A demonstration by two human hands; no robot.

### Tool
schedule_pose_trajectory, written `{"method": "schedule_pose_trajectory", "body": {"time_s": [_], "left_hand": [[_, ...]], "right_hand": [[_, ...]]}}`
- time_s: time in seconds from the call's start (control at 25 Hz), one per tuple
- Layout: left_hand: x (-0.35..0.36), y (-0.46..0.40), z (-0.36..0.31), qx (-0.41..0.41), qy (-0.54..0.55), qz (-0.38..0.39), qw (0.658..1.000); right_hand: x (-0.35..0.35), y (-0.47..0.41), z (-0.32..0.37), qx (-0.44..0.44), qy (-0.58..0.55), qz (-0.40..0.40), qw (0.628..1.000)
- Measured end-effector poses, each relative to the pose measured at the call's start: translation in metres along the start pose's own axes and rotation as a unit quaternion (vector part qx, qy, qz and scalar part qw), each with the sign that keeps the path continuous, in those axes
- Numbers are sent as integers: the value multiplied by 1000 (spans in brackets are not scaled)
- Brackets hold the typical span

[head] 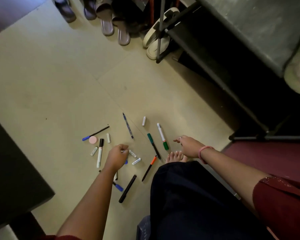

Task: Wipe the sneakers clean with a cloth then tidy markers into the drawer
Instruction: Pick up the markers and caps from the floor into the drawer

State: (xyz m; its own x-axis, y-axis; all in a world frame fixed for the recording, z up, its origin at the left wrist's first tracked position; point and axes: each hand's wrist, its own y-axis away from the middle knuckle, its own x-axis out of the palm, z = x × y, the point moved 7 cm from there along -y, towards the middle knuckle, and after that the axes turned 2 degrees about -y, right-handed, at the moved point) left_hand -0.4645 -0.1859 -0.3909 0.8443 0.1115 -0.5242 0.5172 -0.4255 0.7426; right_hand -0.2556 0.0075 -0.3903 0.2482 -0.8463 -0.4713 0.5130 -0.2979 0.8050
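Markers and pens lie scattered on a pale beige tiled floor (59, 70), in a dim room where a dark metal-framed shoe rack (215, 63) stands at the upper right and a dark piece of furniture (10, 170) fills the left edge. Along the top of the floor sit several pairs of slip-on sandals (107, 23) in grey and mauve, and one pair of white sneakers (156, 37) rests partly under the rack's frame. About a dozen writing tools show: a white marker with a black cap (100, 152), a white marker with a green cap (162, 135), a dark green pen (153, 146), a blue ballpoint pen (128, 125), a black pen with a blue cap (95, 133), a black pen with an orange band (149, 168), a thick black marker (127, 188) and a blue-capped pen (118, 187) partly hidden under the left forearm. Five small white cylinders (144, 121) lie among them, and one round pink eraser-like disc (93, 140) sits beside the blue-capped black pen. The left hand (117, 155) hangs over the middle of the scatter with its fingers curled in, pinching what looks like a small white item, though the grip is partly hidden. The right hand (189, 146), a pink bangle (203, 152) on its wrist, reaches toward the green-capped marker with fingers loosely extended and holding nothing, just above a bare foot (176, 157).
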Motion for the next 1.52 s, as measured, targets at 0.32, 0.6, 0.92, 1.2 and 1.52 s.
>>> {"method": "schedule_pose_trajectory", "body": {"time_s": [0.32, 0.6, 0.92, 1.2, 1.52], "left_hand": [[38, -20, 55, -47, -4, -17, 999], [53, -23, 82, -69, 11, -39, 997], [55, -4, 119, -143, 106, -145, 973], [59, 14, 149, -191, 107, -168, 961], [59, -31, 150, -224, 14, -119, 967]], "right_hand": [[58, -63, -5, -37, 33, 48, 998], [86, -83, -17, -15, 102, 87, 991], [77, -77, -19, -28, -24, -50, 998], [-7, -54, -31, -38, -364, -235, 901], [-8, -41, -40, 24, -630, -204, 749]]}}
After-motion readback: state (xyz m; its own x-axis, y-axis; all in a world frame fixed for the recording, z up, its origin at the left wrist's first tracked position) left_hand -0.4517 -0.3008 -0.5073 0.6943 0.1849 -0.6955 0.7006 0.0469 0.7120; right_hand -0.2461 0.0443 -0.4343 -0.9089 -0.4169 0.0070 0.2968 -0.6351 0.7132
